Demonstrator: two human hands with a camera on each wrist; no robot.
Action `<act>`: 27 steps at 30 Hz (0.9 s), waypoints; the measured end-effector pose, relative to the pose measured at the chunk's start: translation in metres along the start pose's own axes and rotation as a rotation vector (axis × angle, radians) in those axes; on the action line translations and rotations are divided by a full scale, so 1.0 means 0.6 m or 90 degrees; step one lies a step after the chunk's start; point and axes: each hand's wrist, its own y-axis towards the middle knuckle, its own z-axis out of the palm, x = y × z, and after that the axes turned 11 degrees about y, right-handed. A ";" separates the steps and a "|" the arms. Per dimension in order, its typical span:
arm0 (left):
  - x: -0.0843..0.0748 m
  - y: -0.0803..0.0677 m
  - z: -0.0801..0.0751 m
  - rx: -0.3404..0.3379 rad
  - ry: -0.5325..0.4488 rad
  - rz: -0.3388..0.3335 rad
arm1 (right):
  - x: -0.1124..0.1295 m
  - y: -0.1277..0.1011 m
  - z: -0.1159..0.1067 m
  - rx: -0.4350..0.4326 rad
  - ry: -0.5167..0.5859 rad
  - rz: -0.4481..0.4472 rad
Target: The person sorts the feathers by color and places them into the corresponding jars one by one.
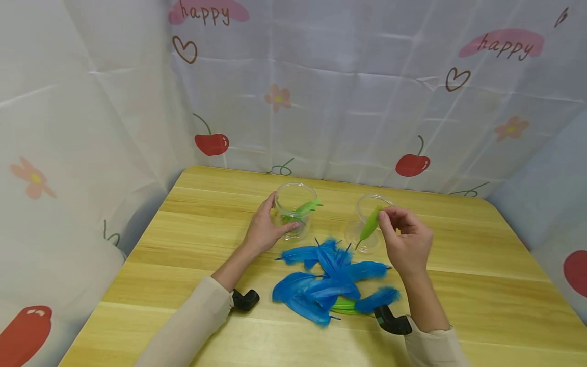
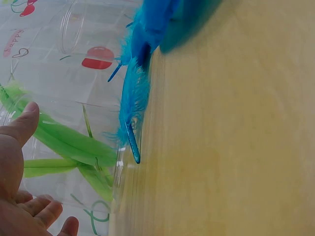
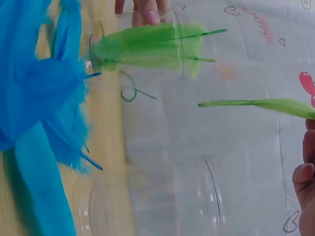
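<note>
My left hand (image 1: 263, 228) grips a clear plastic cup (image 1: 305, 229) from its left side, thumb across the near wall. Inside it stand several green feathers (image 2: 74, 140), some quills poking above the rim. Between thumb and fingertips my right hand (image 1: 409, 243) pinches one green feather (image 1: 370, 224), its quill slanting down to the left. That feather is in front of a second clear cup (image 1: 360, 210), which appears bare inside in the right wrist view.
A loose heap of blue feathers (image 1: 335, 288) lies on the wooden table (image 1: 183, 275), nearer than both cups. Green feathers (image 1: 345, 306) show from under its near edge. Behind the table hangs a white printed curtain (image 1: 330, 117). Black wrist mounts (image 1: 394, 322) stick out by both sleeves.
</note>
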 end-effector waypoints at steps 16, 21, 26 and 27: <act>0.004 0.000 -0.001 -0.001 -0.001 0.007 | -0.018 0.028 0.062 -0.095 0.124 -0.019; 0.004 -0.001 -0.002 -0.002 -0.005 0.007 | -0.020 0.032 0.076 -0.067 0.199 -0.021; 0.003 -0.001 -0.002 0.000 -0.008 0.007 | -0.021 0.033 0.087 -0.055 0.266 -0.021; 0.003 0.000 -0.002 0.000 -0.008 0.007 | -0.021 0.033 0.089 -0.053 0.275 -0.021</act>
